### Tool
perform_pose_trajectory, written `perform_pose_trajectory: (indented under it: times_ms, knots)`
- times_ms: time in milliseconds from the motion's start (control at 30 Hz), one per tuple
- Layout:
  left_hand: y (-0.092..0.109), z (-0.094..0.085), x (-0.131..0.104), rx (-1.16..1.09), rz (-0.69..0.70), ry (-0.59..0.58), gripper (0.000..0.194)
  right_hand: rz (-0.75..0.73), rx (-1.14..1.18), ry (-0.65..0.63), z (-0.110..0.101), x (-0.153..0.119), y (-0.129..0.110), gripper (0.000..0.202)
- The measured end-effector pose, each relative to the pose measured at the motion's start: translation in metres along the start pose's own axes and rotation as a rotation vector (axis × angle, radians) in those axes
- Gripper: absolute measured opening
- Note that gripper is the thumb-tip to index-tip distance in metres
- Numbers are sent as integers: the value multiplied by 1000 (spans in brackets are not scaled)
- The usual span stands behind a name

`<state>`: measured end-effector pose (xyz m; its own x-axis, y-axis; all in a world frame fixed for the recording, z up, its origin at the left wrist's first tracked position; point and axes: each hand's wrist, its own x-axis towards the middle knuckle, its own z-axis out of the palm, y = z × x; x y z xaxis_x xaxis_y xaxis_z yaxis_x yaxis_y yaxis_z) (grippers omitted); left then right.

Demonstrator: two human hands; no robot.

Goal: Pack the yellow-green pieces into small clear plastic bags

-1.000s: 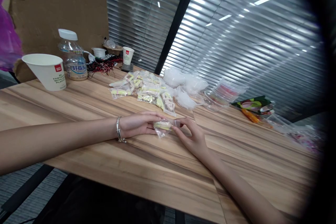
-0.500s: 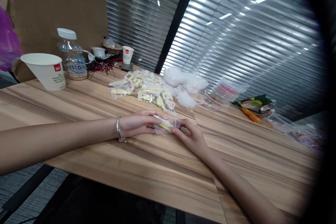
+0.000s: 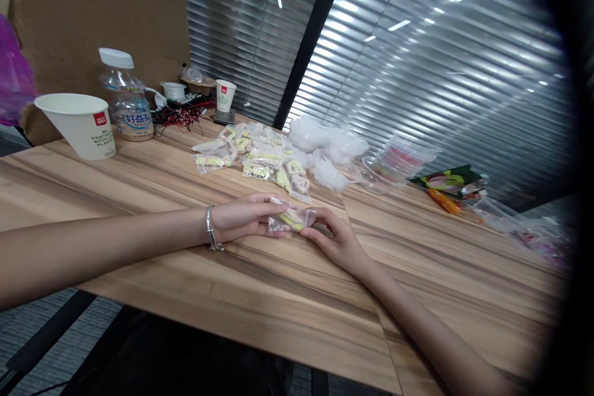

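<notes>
A small clear zip bag (image 3: 292, 218) with a pale and yellow item inside is held just above the wooden table (image 3: 223, 297). My left hand (image 3: 248, 216), with a silver bracelet at the wrist, grips the bag's left side between thumb and fingers. At the bag's right edge, my right hand (image 3: 336, 238) pinches it with thumb and forefinger. Beyond the hands lies a pile of similar filled bags (image 3: 260, 154) with yellow and pale pink contents. What exactly the contents are I cannot make out.
At the left stand a paper cup (image 3: 86, 130) and a plastic bottle (image 3: 132, 105). A smaller paper cup (image 3: 225, 96) is at the back near tangled red wires (image 3: 179, 117). Crumpled clear plastic (image 3: 329, 154), clear tubs (image 3: 403, 158) and an orange object (image 3: 443, 201) lie to the right.
The bag has turned slightly and shifted a little left in my hands. My right hand has moved slightly left with it.
</notes>
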<state>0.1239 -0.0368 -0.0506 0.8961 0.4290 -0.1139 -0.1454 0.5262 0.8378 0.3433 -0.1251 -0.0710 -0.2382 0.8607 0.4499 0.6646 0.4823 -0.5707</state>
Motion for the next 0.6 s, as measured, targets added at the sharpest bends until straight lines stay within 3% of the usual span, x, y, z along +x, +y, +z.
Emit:
perform_pose_trajectory:
  times_ms: [267, 600]
  knots:
    - [4, 2, -2, 61, -36, 21, 28, -124, -138, -28, -1, 2, -9, 24]
    - [3, -1, -2, 20, -37, 0, 29, -58, -142, -9, 2, -3, -5, 28]
